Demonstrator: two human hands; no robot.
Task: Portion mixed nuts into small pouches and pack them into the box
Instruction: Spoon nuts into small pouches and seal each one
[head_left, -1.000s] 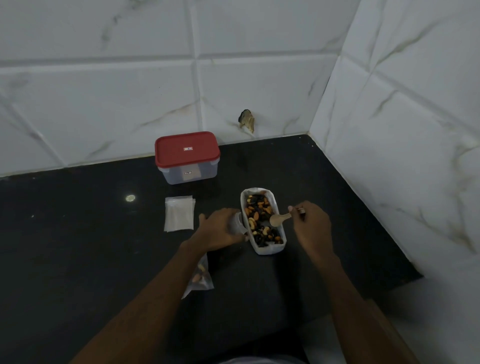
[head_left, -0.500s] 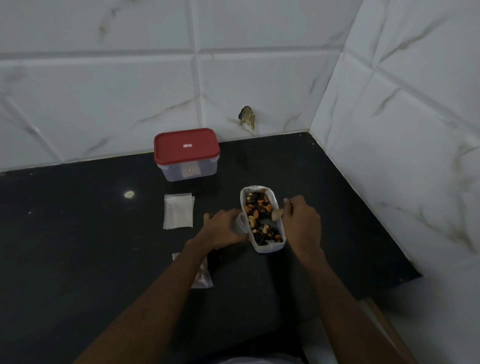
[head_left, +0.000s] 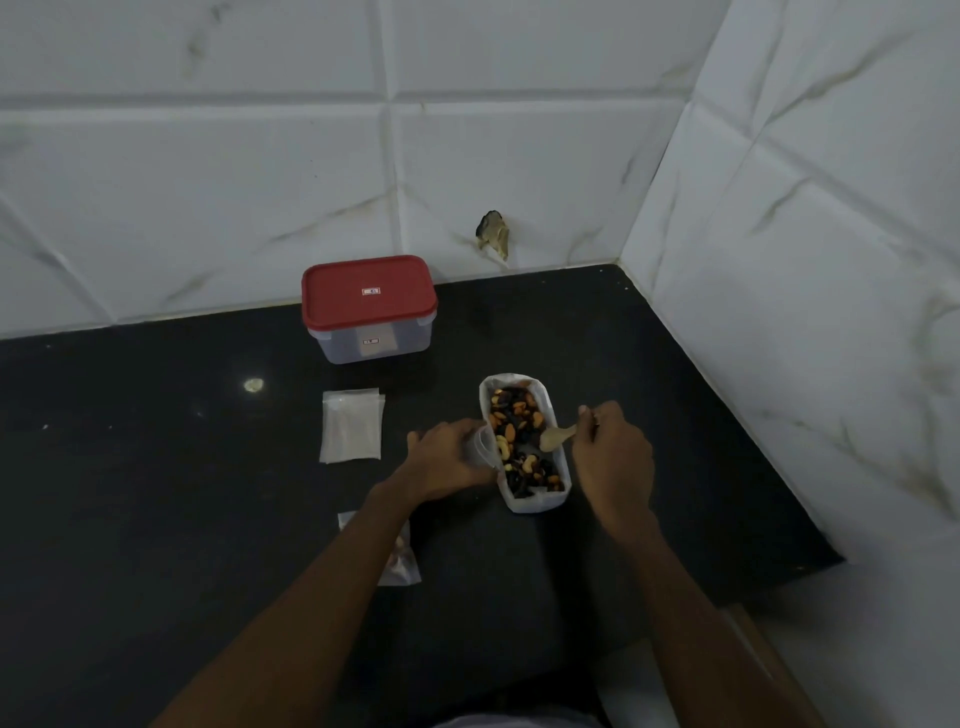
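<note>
The right hand (head_left: 613, 460) curls its fingers round the handle of a wooden spoon (head_left: 558, 438), whose bowl lies over the mixed nuts (head_left: 519, 434) near the right side of a white tray (head_left: 531, 506). The left hand (head_left: 447, 460) grips a small clear pouch (head_left: 482, 446) with curled fingers, and the pouch's mouth touches the tray's left rim. Whether the spoon carries any nuts cannot be told.

Left of the hands, a stack of empty pouches (head_left: 351, 426) lies flat on the black countertop (head_left: 156, 493), apart from the tray. Nearer the person, a filled pouch (head_left: 404, 561) lies partly hidden under the left forearm.

Behind the stack stands the box (head_left: 375, 347), clear-walled and shut under a red lid (head_left: 369, 299), close to the tiled wall (head_left: 208, 182). A small white label sits at the lid's middle and another on the front wall of the box; the writing on both is too small to read.

A chipped hole (head_left: 493, 235) marks the wall tile above the counter's back edge, right of the box. A bright spot (head_left: 253, 384) shows on the counter left of the stack.
</note>
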